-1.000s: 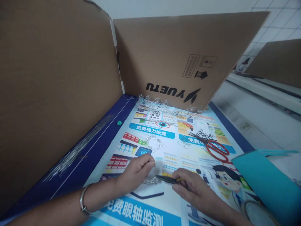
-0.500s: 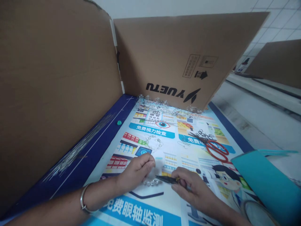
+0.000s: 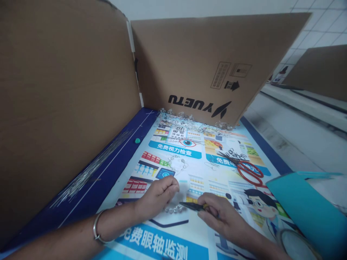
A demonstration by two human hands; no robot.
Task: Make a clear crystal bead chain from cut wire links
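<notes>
My left hand, a metal bangle on its wrist, is closed with thumb and fingers pinched together. From beneath it a short strand of clear beads curves out; the end in the fingers is hidden. In my right hand is a pair of pliers, gripped by the handles. The dark, narrow jaws point left, close to the beads, and whether they touch them I cannot tell. Beyond my left hand, a ring of clear beads lies on the printed sheet.
Red-handled scissors lie at the right, by small dark rings. Beaded pieces line the foot of the cardboard wall. Thin metal wires lie left, near a green lump. A teal sheet and tape roll sit right.
</notes>
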